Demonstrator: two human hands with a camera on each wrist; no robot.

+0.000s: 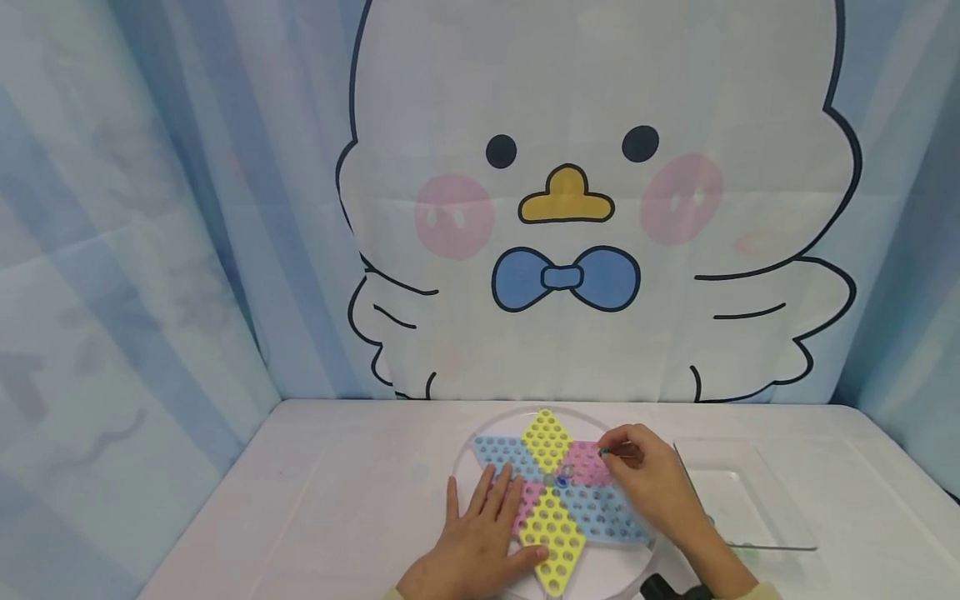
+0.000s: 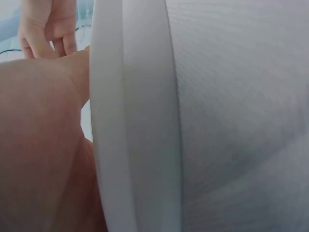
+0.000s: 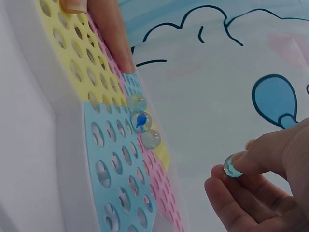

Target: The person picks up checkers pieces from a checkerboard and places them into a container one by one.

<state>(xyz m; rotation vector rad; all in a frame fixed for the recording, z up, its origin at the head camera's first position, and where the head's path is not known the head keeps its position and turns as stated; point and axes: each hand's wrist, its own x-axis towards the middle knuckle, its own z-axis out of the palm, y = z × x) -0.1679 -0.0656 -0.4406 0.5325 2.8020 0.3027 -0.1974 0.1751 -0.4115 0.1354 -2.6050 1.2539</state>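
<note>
Behind everything I see a large curtain point(image 1: 585, 192) printed with a white cartoon chick that has a blue bow tie. In front of it stands the pale worktop point(image 1: 337, 500). On the worktop, a little to the right, lies a clear flat tray point(image 1: 742, 500). In the middle lies the star-shaped game board point(image 1: 555, 492) with yellow, blue and pink fields full of round holes, on a round white base.

My left hand point(image 1: 480, 533) lies flat on the near left part of the board, with straight fingers that press it down and hold nothing. My right hand point(image 1: 648, 483) hovers over the pink field on the right side of the board. Its thumb and forefinger pinch one clear glass marble point(image 3: 232, 166).

Three other marbles point(image 3: 141, 121) sit in a short row near the centre of the board; the middle one has a blue core. From the pinched marble, this row lies to the left and a little nearer to me, between the two hands. The right hand is the one nearer to the open holes around that row, I judge.
</note>
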